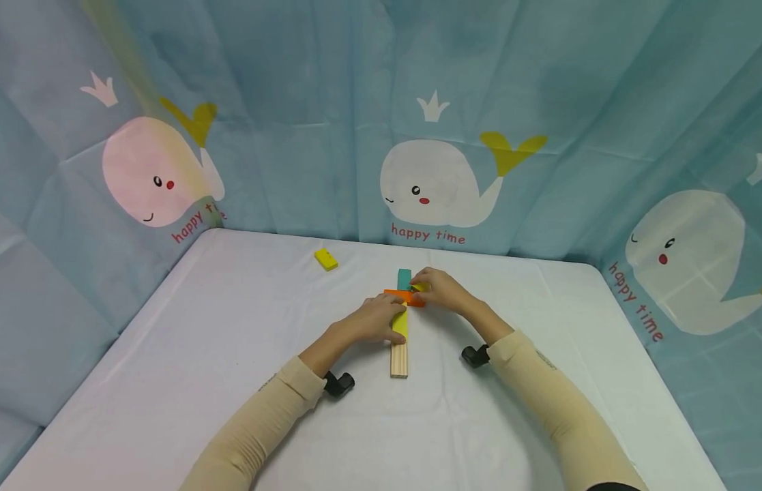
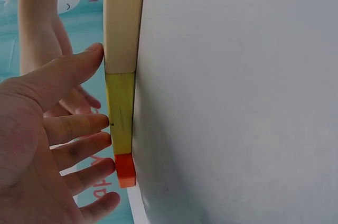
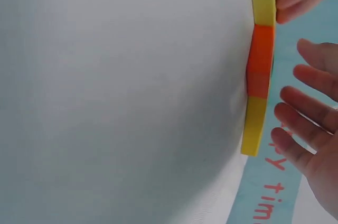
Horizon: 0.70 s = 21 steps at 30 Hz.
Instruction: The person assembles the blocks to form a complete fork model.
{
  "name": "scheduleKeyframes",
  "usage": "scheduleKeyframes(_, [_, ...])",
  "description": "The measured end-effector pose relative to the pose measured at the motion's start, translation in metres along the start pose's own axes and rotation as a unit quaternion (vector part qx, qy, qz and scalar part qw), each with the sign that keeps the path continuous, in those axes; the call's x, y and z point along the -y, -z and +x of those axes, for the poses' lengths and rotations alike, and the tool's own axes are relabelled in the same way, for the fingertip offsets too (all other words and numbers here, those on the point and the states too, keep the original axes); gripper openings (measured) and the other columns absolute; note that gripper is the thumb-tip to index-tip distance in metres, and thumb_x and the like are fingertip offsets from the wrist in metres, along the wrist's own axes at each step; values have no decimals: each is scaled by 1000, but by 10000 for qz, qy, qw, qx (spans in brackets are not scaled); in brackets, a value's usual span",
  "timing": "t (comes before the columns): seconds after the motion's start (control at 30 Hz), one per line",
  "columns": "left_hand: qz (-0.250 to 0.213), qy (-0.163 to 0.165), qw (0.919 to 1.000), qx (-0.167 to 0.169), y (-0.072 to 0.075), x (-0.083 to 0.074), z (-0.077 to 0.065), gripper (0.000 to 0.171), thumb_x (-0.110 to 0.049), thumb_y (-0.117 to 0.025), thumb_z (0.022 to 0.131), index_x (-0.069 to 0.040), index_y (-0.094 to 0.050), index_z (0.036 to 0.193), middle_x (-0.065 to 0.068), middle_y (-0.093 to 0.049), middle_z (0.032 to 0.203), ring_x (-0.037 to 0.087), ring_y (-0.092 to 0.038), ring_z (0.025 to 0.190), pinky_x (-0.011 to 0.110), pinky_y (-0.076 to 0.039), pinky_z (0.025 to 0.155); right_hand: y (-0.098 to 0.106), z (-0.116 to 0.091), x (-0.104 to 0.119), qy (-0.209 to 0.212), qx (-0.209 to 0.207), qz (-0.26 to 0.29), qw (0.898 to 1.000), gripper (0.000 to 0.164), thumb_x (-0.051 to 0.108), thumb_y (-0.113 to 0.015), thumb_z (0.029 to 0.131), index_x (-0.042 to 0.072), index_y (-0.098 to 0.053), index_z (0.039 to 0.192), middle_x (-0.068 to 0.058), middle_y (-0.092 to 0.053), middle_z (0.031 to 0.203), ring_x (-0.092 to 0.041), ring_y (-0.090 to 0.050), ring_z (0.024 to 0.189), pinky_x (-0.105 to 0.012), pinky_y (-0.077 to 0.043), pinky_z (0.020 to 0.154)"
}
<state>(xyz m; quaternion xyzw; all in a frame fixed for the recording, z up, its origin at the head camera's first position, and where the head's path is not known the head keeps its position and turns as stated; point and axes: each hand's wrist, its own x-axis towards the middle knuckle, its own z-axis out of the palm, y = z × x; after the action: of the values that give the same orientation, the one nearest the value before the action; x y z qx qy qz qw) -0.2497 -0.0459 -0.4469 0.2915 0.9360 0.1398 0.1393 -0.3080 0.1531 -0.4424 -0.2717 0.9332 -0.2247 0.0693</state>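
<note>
Blocks lie end to end on the white table: a plain wooden block, a yellow block and an orange block set crosswise. Beyond the orange one lies a teal block. Another yellow block sits beside it, partly hidden by my right hand in the head view. My left hand has its fingers extended, fingertips touching or very near the first yellow and orange blocks, thumb beside the wooden one. Fingers spread, my right hand hovers close by the second yellow block, gripping nothing.
A loose yellow block lies toward the back of the white-covered table, left of the row. A blue curtain printed with whales hangs behind and along both sides. Black wrist mounts stick out under both wrists.
</note>
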Motion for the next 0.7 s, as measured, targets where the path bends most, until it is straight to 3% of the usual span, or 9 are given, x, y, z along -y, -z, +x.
scheduleKeyframes(0.3, [-215,333,9991,-142,7,7,-3,66,-43,-75,84,-7,-57,136,11,-49,147,29,-41,138,51,-35,113,-9,-20,14,225,201,-212,9993,42,28,-69,91,2,-66,123,-15,-61,129,-30,-59,116,-45,-49,103])
scheduleKeyframes(0.5, [-394,593,9968,-355,15,20,-5,56,-41,-73,86,-9,-61,130,11,-47,148,29,-39,140,50,-31,116,-14,-30,26,343,467,-182,9982,51,32,-70,90,3,-60,131,-17,-54,140,-34,-51,128,-48,-45,106])
scheduleKeyframes(0.7, [-387,731,9958,-401,21,36,-6,58,-39,-70,89,-6,-57,136,13,-44,151,31,-36,142,52,-29,117,-20,-35,32,682,605,-367,9952,62,40,-73,85,3,-59,132,-16,-50,144,-34,-46,133,-48,-43,108])
